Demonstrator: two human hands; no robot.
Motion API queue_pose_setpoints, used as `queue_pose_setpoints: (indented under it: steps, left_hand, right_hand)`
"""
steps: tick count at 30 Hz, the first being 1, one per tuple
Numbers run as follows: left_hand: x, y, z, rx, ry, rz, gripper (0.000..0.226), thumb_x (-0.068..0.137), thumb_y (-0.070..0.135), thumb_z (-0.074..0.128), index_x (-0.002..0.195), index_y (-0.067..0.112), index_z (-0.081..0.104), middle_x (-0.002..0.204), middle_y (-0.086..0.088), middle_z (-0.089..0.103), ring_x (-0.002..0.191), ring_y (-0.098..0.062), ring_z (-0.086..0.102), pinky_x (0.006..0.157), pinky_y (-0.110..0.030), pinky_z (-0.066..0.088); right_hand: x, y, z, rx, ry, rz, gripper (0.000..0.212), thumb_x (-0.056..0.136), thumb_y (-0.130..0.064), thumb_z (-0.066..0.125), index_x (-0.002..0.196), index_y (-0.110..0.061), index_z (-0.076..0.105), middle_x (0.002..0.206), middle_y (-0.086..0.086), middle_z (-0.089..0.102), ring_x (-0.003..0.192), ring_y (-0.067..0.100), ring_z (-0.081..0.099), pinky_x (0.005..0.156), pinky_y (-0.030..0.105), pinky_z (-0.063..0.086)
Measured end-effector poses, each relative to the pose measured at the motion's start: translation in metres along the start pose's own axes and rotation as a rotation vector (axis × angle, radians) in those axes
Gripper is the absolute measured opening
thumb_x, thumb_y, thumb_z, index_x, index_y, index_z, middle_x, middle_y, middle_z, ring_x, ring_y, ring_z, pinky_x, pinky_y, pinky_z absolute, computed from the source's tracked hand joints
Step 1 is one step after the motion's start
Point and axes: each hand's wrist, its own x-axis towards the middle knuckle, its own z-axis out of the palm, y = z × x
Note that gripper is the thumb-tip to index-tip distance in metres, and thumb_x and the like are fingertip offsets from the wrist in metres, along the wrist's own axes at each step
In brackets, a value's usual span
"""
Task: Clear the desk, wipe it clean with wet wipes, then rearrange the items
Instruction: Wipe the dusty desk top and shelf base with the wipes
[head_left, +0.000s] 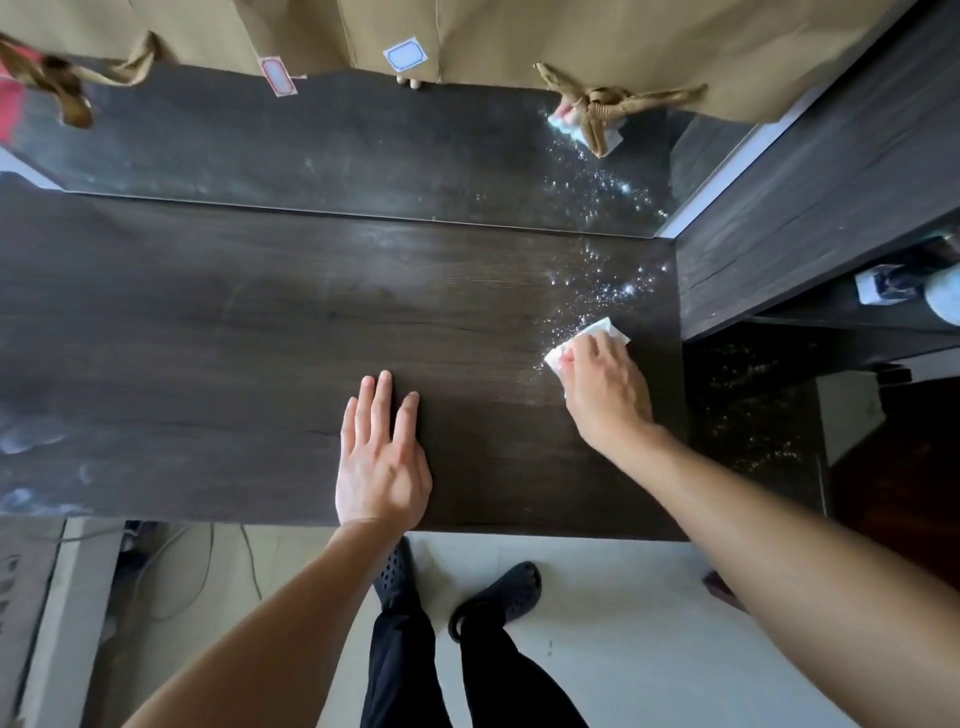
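Note:
The dark wood desk (208, 338) fills the middle of the head view. My right hand (608, 389) presses a folded white wet wipe (597, 332) flat on the desk's right part. White specks and droplets (608, 291) are scattered on the wood just beyond the wipe, toward the back right corner. My left hand (382, 457) lies flat on the desk near its front edge, fingers spread, holding nothing.
A mirror (337, 150) stands along the desk's back edge and reflects the wipe and hand. Tan curtains (519, 36) with tied tassels hang behind. A dark shelf unit (810, 218) with bottles (904, 280) stands at the right. My feet in black clogs (498, 592) stand on pale floor below.

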Motion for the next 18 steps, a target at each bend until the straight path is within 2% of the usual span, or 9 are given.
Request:
queue_pose_setpoints:
  steps: [2,4,6,8,11,13,15,18]
  left_hand:
    - [0.001,0.000,0.000,-0.002,0.005,0.000,0.051,0.083,0.016,0.035,0.130,0.003,0.050,0.146,-0.024,0.035,0.140,-0.039,0.022,0.115,-0.050,0.019]
    - [0.001,0.000,0.000,-0.001,-0.002,-0.001,0.051,0.083,0.016,0.035,0.130,0.003,0.050,0.146,-0.024,0.035,0.140,-0.039,0.023,0.115,-0.050,0.019]
    - [0.002,0.000,0.000,-0.006,-0.008,-0.002,0.051,0.083,0.016,0.036,0.130,0.003,0.050,0.146,-0.024,0.035,0.140,-0.039,0.022,0.116,-0.049,0.018]
    - [0.002,-0.001,0.002,-0.001,-0.013,0.001,0.051,0.083,0.016,0.036,0.130,0.004,0.049,0.147,-0.024,0.034,0.140,-0.039,0.022,0.116,-0.049,0.017]
    - [0.001,-0.001,0.002,0.014,-0.016,-0.011,0.051,0.082,0.016,0.037,0.131,0.004,0.049,0.147,-0.024,0.034,0.140,-0.039,0.022,0.116,-0.049,0.018]
    - [0.002,-0.001,0.001,0.011,-0.021,-0.014,0.052,0.081,0.015,0.037,0.130,0.004,0.049,0.147,-0.023,0.034,0.141,-0.039,0.022,0.115,-0.049,0.018]
    - [0.002,0.000,0.000,0.008,-0.021,-0.013,0.052,0.081,0.016,0.035,0.130,0.004,0.049,0.147,-0.024,0.034,0.141,-0.039,0.021,0.115,-0.049,0.018]
    - [0.002,0.000,0.000,0.003,-0.028,-0.012,0.052,0.082,0.016,0.034,0.130,0.004,0.049,0.147,-0.024,0.034,0.141,-0.039,0.022,0.115,-0.049,0.018]
  right_hand:
    - [-0.038,-0.012,0.000,-0.019,0.076,-0.153,0.018,0.086,-0.023,0.061,0.078,-0.008,0.056,0.077,0.012,0.057,0.072,0.031,0.057,0.062,0.037,0.048]
    - [-0.087,-0.014,0.005,0.041,-0.008,-0.415,0.024,0.097,-0.024,0.046,0.077,-0.013,0.055,0.073,0.005,0.051,0.070,0.025,0.049,0.064,0.039,0.047]
    - [-0.094,-0.006,0.005,0.092,-0.095,-0.557,0.023,0.097,-0.023,0.047,0.076,-0.016,0.052,0.073,0.002,0.047,0.069,0.023,0.045,0.066,0.037,0.044]
    - [-0.065,0.001,0.014,0.024,-0.032,-0.555,0.016,0.093,-0.024,0.053,0.079,-0.017,0.053,0.075,0.004,0.050,0.072,0.026,0.050,0.067,0.039,0.042]
    - [-0.002,0.006,0.011,-0.035,0.026,-0.234,0.026,0.090,-0.033,0.041,0.083,-0.013,0.055,0.084,0.009,0.056,0.080,0.032,0.053,0.072,0.041,0.039]
    - [-0.003,-0.002,0.007,-0.017,0.055,-0.162,0.017,0.089,-0.027,0.052,0.083,-0.011,0.054,0.083,0.011,0.056,0.078,0.032,0.053,0.071,0.041,0.040]
    - [-0.041,-0.013,0.003,0.038,0.040,-0.298,0.013,0.085,-0.020,0.062,0.082,-0.011,0.053,0.078,0.010,0.053,0.073,0.030,0.051,0.068,0.040,0.040]
    - [-0.096,-0.019,-0.002,0.122,-0.090,-0.591,0.014,0.090,-0.021,0.058,0.078,-0.016,0.051,0.075,0.002,0.047,0.070,0.023,0.046,0.065,0.035,0.042]
